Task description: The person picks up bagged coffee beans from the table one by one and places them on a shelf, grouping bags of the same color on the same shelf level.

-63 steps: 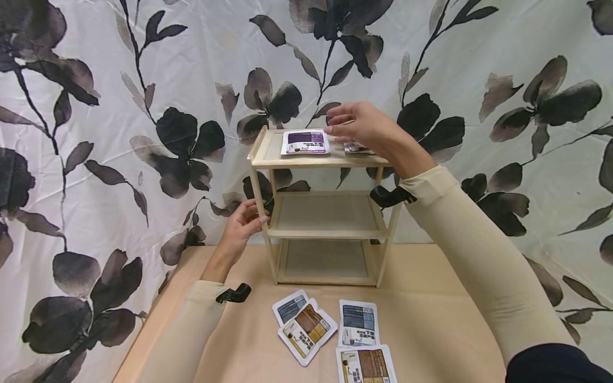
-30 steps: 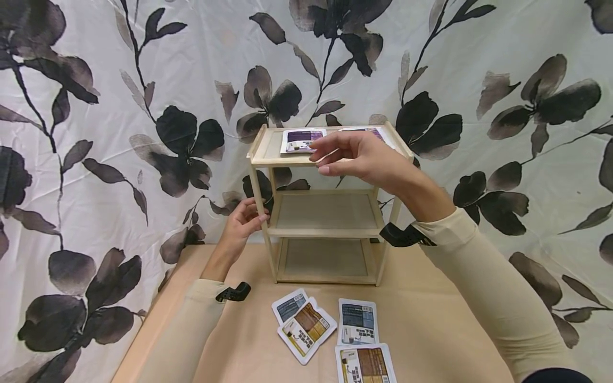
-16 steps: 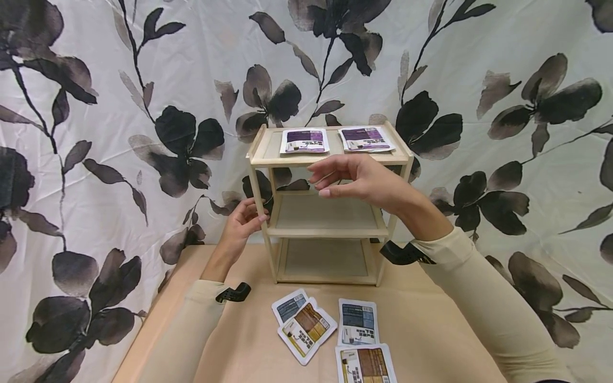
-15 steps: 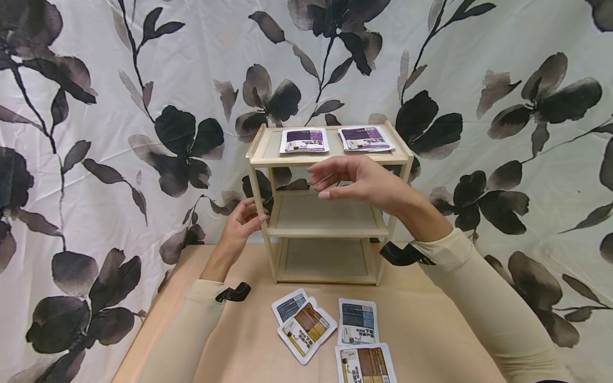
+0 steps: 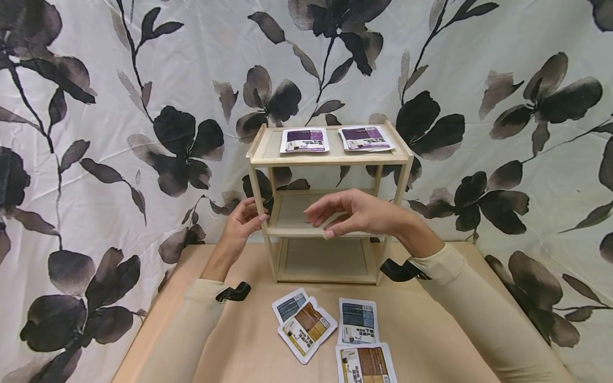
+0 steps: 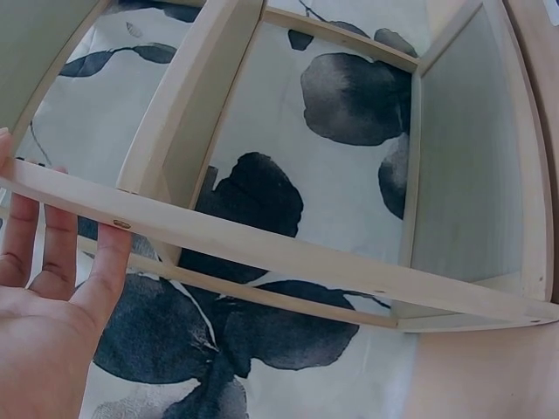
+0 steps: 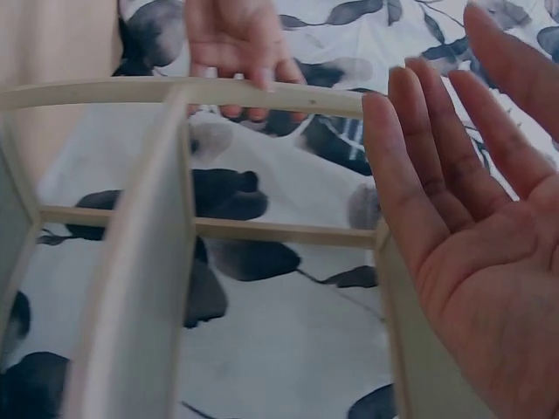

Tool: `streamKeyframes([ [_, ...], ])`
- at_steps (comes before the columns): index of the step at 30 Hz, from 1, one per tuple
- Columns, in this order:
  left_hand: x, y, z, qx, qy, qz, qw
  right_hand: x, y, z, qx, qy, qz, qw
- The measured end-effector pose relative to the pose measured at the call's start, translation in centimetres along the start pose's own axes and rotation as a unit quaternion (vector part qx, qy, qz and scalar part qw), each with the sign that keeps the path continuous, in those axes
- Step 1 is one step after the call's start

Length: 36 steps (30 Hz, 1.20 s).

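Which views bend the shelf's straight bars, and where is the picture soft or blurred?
Both wrist views bow the shelf bars into curves. The right wrist view is soft on the right hand. The head view is sharp and evenly lit, with faint shadows.

Pale matt wooden shelf, glossy plastic sachets, matt brown paper tabletop

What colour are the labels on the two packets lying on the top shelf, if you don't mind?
Purple labels on white packets, clearest in the head view.
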State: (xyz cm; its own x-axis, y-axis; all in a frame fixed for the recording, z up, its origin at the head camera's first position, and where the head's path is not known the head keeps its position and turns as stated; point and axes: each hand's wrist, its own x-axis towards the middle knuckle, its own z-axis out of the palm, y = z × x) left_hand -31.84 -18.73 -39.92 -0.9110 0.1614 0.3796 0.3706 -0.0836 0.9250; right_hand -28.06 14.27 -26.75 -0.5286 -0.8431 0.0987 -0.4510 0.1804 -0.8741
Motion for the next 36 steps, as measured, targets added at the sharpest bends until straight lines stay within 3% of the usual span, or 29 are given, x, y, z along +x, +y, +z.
streamKeyframes([
  [6,0.1,-0.1,-0.1,0.003,-0.001,0.001,1.0000,-0.6,2.6,1.1,0.031,-0.044,-0.006,0.999],
  [14,0.0,-0.2,-0.1,0.003,0.002,0.001,1.0000,-1.5,5.7,2.7,0.029,-0.098,0.018,0.995],
  [36,-0.1,-0.1,0.0,-0.003,0.000,0.002,1.0000,-3.8,12.1,6.6,0.053,-0.138,0.064,0.987],
])
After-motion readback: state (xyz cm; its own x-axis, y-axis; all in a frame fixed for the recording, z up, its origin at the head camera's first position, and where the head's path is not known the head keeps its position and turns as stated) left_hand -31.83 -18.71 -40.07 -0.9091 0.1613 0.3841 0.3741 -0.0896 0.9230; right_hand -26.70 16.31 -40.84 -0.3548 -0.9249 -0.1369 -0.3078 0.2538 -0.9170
